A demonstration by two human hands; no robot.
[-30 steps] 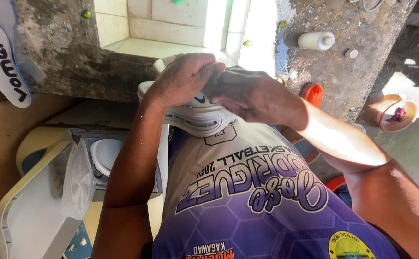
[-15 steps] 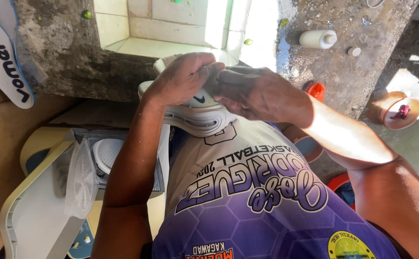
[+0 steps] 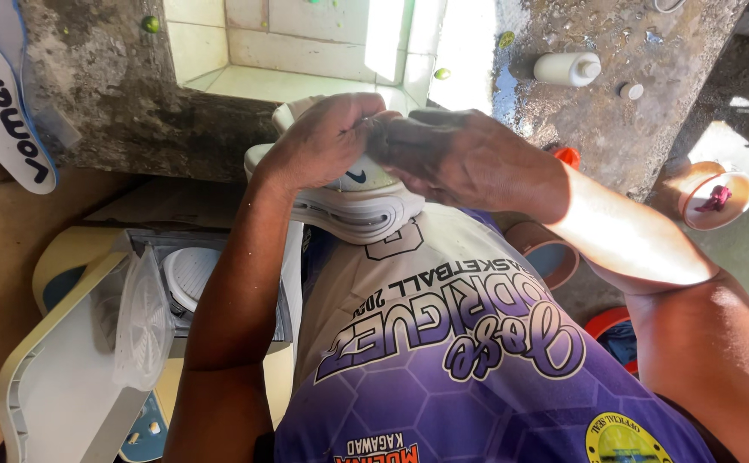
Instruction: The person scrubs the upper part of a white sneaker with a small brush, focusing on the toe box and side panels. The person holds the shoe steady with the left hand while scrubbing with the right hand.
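Holding a white sneaker [image 3: 353, 201] against the chest, both hands meet over its upper. The left hand [image 3: 323, 141] has its grip closed on the top of the shoe, fingers curled down over the far edge. The right hand [image 3: 469, 159] lies just beside it, touching it, fingers bent onto the same part of the shoe; what it pinches there is too small to tell. The ribbed sole of the sneaker faces down, just under both grips, resting against a purple and white jersey [image 3: 452, 351]. Beyond the grips runs a rough concrete counter [image 3: 597, 120] with a tiled basin [image 3: 289, 60] sunk into it. On the counter, well off to the right of the right grip, lies a small white bottle [image 3: 566, 69]. Below the left forearm stands a small washing machine [image 3: 117, 343] with its lid raised. Far left of the left grip hangs a white flip-flop [image 3: 1, 99].
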